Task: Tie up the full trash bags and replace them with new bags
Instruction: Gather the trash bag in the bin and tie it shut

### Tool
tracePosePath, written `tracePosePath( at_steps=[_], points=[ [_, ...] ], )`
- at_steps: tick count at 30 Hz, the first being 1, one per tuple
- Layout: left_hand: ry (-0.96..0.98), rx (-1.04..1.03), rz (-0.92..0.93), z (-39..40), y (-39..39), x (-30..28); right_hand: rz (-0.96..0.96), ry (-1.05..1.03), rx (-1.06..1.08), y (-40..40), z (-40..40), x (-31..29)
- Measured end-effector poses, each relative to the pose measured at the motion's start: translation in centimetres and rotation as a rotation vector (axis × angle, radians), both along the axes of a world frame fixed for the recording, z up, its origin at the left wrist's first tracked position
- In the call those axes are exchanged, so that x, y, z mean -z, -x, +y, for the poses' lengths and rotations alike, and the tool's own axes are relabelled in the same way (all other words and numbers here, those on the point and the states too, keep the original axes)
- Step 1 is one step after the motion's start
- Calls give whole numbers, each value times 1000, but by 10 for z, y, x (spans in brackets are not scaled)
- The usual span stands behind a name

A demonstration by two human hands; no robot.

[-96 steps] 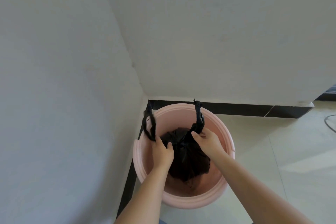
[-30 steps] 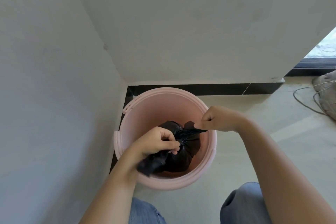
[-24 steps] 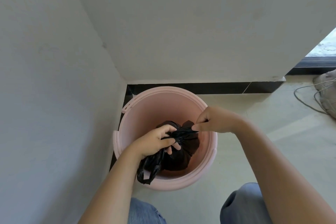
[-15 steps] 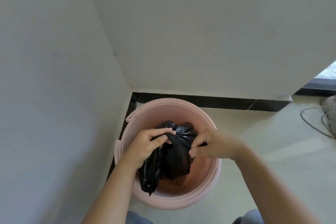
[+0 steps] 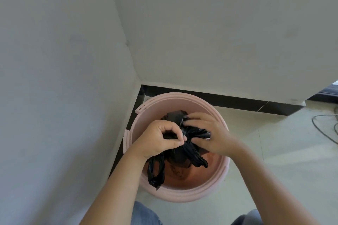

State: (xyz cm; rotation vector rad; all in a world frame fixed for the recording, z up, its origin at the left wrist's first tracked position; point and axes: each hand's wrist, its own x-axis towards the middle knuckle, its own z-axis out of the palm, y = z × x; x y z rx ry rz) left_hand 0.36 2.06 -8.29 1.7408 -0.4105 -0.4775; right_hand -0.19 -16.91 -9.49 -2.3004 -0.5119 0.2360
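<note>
A round pink trash bin [image 5: 184, 196] stands on the floor in a room corner. Inside it sits a full black trash bag [image 5: 180, 157] with its mouth gathered. My left hand [image 5: 161, 138] pinches one twisted handle of the bag, and that handle's loop hangs down over the bin's near side. My right hand [image 5: 210, 134] grips the other handle, whose strip crosses under my fingers and trails toward the bin's middle. Both hands meet above the bag's top, hiding the gathered part.
White walls [image 5: 60, 78] close in on the left and behind, with a black skirting strip [image 5: 237, 101] at the floor. Pale floor tiles [image 5: 285, 160] spread to the right, with a grey cable [image 5: 323, 129] lying at the far right. My knees in jeans [image 5: 146, 215] show at the bottom.
My hands have come together over the bag, crossing the two handles; earlier they pulled them apart. One handle loop now hangs below my left hand. The camera shifted slightly.
</note>
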Motion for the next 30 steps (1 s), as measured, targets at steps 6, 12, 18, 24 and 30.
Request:
tracePosePath(
  at_steps=[6,12,18,24,30],
  points=[
    [-165,-39,-69,8,-8,5,-13,137,45,-5,21,1],
    [-418,-318,-298,5,-10,15,14,182,83,-3,27,1],
    [-572,-590,-305,-17,-14,16,18,135,125,-1,31,-5],
    [-409,-519,-8,-24,-14,14,52,167,136,-1,21,-3],
    [98,-599,422,-22,-10,9,82,137,130,-5,19,5]
  ],
)
